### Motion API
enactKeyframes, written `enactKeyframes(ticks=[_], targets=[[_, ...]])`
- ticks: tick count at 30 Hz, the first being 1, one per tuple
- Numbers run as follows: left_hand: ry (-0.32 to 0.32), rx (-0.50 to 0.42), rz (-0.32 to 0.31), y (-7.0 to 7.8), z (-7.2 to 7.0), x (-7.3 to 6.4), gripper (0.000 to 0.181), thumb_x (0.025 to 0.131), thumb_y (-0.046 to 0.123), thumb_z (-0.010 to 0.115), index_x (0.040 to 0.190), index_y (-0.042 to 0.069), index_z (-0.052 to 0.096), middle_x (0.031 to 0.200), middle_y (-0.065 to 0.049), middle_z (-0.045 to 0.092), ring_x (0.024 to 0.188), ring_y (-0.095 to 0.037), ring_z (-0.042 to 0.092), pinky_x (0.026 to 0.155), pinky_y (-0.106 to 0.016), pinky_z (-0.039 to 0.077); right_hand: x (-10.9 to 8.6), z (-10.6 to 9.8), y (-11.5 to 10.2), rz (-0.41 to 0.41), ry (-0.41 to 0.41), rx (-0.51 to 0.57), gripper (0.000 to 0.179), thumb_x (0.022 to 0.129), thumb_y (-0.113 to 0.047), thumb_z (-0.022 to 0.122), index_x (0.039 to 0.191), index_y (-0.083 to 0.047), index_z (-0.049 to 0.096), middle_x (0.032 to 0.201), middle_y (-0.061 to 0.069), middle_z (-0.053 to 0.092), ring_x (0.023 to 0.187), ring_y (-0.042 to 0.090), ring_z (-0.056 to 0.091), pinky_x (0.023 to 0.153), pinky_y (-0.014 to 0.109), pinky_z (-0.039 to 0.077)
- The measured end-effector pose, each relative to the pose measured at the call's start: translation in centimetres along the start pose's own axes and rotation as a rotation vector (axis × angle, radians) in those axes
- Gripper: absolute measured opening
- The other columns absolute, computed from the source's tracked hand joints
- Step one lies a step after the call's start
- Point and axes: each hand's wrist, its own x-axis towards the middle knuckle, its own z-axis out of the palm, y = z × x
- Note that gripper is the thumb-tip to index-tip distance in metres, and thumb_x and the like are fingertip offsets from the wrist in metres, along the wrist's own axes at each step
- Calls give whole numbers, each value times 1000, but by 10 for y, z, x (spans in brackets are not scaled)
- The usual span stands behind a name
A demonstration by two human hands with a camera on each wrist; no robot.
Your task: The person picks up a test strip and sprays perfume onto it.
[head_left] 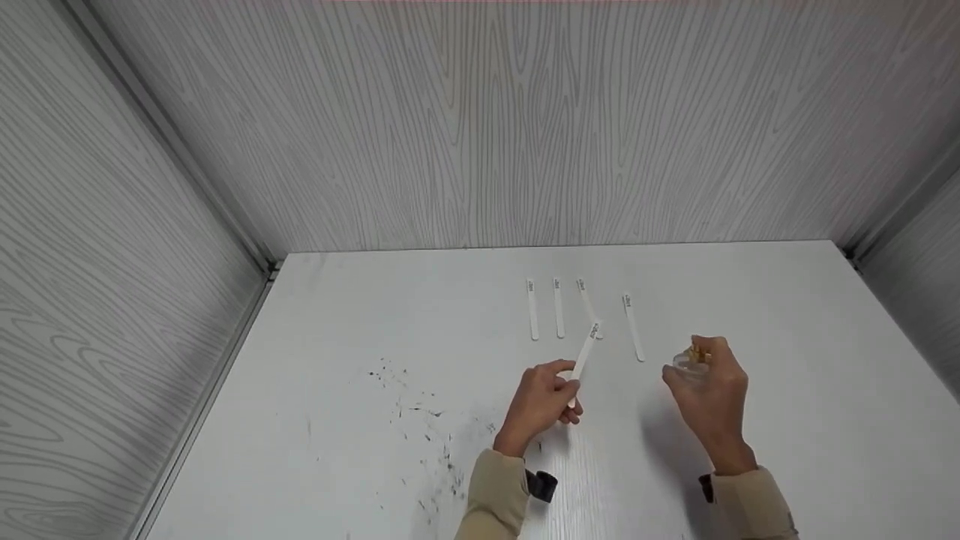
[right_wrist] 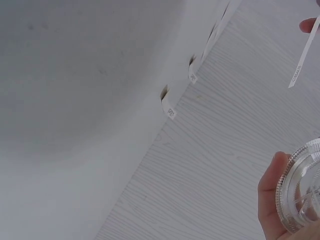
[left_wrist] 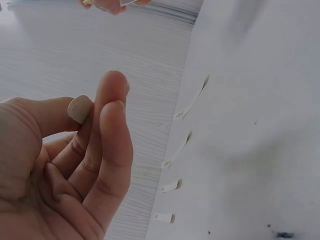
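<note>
My left hand (head_left: 540, 397) pinches a white paper test strip (head_left: 586, 354) near its lower end, raised and slanting up to the right. Dark print marks the strip's upper end, which overlaps one of the lying strips in the head view. In the left wrist view, its rounded end (left_wrist: 80, 109) pokes out between thumb and fingers. To the right, my right hand (head_left: 714, 394) grips a small clear glass perfume bottle (head_left: 686, 365) with a gold top, held above the table. The bottle's ridged round glass (right_wrist: 292, 195) faces the right wrist camera; my fingers hide part of it.
Several more printed strips lie on the white table (head_left: 337, 322) beyond my hands: a left strip (head_left: 532, 311), one beside it, a tilted one, and a right strip (head_left: 634, 328). Dark specks (head_left: 442, 450) mark the tabletop at left. Wood-grain panels (head_left: 465, 127) enclose the back and sides.
</note>
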Motion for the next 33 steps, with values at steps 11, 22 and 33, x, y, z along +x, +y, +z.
enactKeyframes(ticks=[11, 22, 33], targets=[[117, 7, 16, -10, -12, 8, 35, 100, 1, 56, 134, -7, 59, 64, -5, 67, 49, -7, 60, 48, -20, 53, 0, -1, 0, 21, -5, 4, 43, 64, 26, 73, 104, 17, 59, 93, 29, 68, 84, 38, 65, 80, 5, 36], [230, -31, -25, -18, -31, 21, 22, 100, 7, 63, 116, -7, 66, 63, -6, 65, 47, -8, 57, 46, -18, 50, -1, -2, 0, 39, -3, 19, 44, 63, 27, 74, 104, 18, 59, 96, 30, 68, 86, 40, 66, 80, 4, 37], [358, 74, -147, -31, -47, 38, 22, 100, 10, 62, 117, -3, 67, 68, -10, 66, 52, -7, 52, 46, -18, 40, -3, -3, 3, 21, -2, 27, 43, 64, 26, 73, 104, 18, 59, 94, 29, 68, 84, 36, 64, 79, 4, 39]])
